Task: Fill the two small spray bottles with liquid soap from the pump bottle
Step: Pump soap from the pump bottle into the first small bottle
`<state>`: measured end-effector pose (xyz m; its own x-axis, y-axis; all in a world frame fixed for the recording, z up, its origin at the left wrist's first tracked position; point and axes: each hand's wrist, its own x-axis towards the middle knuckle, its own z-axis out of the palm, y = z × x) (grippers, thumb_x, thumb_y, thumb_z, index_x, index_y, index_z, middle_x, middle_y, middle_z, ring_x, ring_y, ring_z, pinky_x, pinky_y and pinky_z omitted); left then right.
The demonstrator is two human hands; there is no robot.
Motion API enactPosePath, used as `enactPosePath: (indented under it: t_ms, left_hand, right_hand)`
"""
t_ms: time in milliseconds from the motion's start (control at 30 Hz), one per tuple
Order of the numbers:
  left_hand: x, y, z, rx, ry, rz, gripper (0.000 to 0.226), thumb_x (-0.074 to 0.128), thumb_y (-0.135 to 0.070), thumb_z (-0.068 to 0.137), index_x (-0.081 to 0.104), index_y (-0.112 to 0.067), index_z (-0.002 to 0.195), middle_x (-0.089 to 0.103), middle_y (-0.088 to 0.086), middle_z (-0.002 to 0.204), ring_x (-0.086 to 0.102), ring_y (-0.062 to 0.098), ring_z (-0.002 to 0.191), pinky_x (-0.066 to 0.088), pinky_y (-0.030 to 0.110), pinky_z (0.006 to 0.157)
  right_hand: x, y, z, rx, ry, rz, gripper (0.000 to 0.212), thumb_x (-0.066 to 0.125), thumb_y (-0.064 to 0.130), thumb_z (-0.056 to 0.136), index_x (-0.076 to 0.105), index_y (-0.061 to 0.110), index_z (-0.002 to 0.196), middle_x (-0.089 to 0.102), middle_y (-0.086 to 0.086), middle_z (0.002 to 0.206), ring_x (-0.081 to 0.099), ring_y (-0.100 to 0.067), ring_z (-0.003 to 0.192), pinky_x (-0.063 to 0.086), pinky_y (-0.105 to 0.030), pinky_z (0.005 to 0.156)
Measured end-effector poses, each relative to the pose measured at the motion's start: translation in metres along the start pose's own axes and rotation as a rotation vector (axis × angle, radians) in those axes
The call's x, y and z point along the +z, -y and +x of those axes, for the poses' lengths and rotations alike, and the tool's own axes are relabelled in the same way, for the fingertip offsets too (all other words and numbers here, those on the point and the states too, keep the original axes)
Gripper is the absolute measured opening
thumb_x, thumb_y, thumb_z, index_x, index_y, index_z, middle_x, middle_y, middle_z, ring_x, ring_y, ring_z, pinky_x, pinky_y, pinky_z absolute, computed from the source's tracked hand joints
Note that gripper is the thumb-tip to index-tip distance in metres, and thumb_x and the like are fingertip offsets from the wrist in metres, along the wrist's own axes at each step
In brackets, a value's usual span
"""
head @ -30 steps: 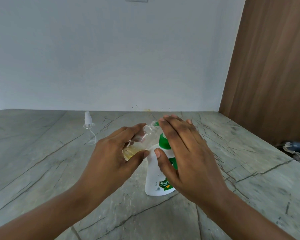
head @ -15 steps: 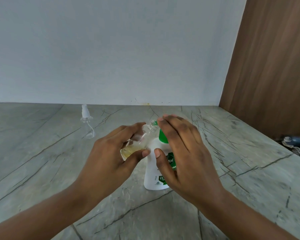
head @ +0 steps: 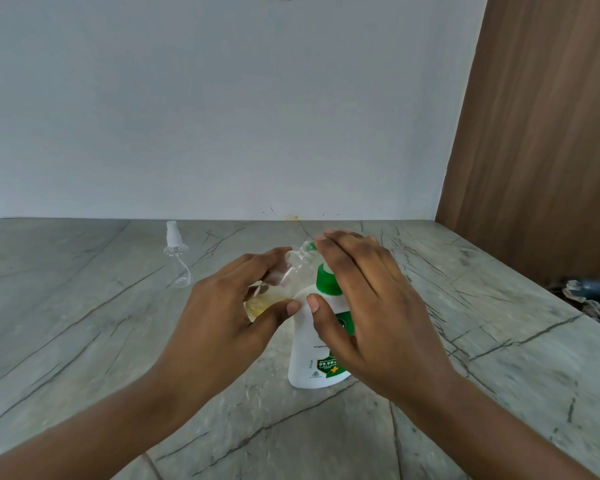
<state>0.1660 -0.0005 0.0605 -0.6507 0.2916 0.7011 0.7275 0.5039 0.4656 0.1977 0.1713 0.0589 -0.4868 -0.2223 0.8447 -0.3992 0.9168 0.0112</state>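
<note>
At the middle of the bench (head: 84, 341), your left hand (head: 222, 323) grips the small spray bottle (head: 284, 275) tilted, neck under the pump bottle (head: 309, 351) spout to catch soap, while your right hand (head: 371, 306) lies straight-fingered over the pump, apparently to press it.

A person's left hand (head: 222, 317) and right hand (head: 371, 306), seen from a head-worn camera, are both bare, with nothing covering the fingers, backs or wrists. The left forearm (head: 101, 420) and right forearm (head: 492, 420) are likewise uncovered along their whole visible length, down to the bottom edge of the picture. The nails of the left thumb (head: 281, 311) and right thumb (head: 321, 317) are trimmed short. Fine creases mark the knuckles of both hands, and both forearms are slim.
</note>
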Motion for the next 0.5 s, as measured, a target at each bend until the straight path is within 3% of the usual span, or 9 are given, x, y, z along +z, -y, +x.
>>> enactPosePath:
  t_ms: [167,500]
  left_hand:
    - [-0.0004,-0.0012,0.0046,0.003,-0.008,0.012,0.050,0.067,-0.043,0.074,0.058,-0.028,0.121,0.062,-0.022,0.098,0.059,-0.003,0.094,0.049,0.012,0.082]
    - [0.0018,-0.0002,-0.0016,0.009,-0.026,0.000,0.049,0.070,-0.040,0.076,0.057,-0.026,0.121,0.063,-0.015,0.099,0.059,0.001,0.097,0.047,0.014,0.086]
  right_hand:
    - [-0.0003,-0.0003,0.0051,0.004,-0.026,-0.010,0.046,0.044,0.033,0.090,0.055,0.004,0.123,0.058,-0.008,0.121,0.044,-0.015,0.114,0.030,-0.020,0.098]
    - [0.0047,0.0034,0.0016,-0.004,-0.116,0.018,0.043,0.046,0.028,0.087,0.058,0.002,0.119,0.060,-0.010,0.117,0.045,-0.015,0.110,0.036,-0.020,0.093]
